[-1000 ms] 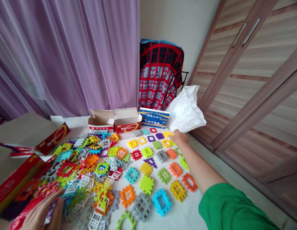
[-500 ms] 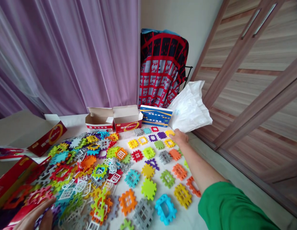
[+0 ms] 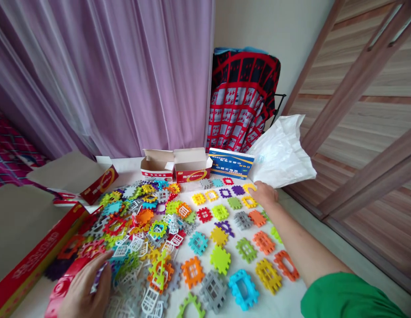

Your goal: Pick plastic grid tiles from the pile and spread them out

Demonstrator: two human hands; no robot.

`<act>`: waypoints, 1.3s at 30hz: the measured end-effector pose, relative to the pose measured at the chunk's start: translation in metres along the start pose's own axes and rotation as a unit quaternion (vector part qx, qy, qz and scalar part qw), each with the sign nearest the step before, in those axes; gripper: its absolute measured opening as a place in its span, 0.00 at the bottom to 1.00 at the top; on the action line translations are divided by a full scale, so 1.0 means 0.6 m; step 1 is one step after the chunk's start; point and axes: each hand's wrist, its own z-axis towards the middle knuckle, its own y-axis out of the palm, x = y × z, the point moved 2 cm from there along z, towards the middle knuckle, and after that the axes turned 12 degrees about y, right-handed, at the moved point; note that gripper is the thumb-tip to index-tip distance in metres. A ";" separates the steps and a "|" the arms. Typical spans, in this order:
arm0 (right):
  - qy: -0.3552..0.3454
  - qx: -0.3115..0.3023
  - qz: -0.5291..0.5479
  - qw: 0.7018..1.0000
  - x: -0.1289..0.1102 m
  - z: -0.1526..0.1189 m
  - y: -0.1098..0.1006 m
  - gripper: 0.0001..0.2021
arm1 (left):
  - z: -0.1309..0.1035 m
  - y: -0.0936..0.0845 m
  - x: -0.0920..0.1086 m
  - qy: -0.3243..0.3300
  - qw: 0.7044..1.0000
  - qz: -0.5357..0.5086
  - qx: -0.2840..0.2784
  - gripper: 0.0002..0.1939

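At the far right end of the laid-out pieces, my right hand (image 3: 267,193) has its fingers closed on the edge of a yellow toothed building block (image 3: 249,187), which lies at table level. A purple block (image 3: 238,190) and a yellow frame block (image 3: 249,202) lie beside it. My left hand (image 3: 88,285), low at the left, curls around a red plastic piece (image 3: 66,282); part of its grip is hidden. Something purple and white shows between thumb and fingers. Under and beyond it spreads a heap of mixed blocks and white window pieces (image 3: 136,244).
Rows of blocks, such as an orange one (image 3: 193,271) and a blue one (image 3: 243,289), cover the table's right half. Open cartons (image 3: 194,174) and a blue box (image 3: 230,163) line the back. A white bag (image 3: 281,152) stands behind my right hand. A large red carton (image 3: 36,247) is at left.
The view has turned a little left. My left hand has moved right and slightly away from me with the red piece. My right hand stays at the yellow block.
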 end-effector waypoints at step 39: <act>-0.203 -0.287 0.492 0.797 -0.350 -0.394 0.001 0.14 | 0.030 0.014 0.049 -0.001 0.998 -0.051 -0.041 0.15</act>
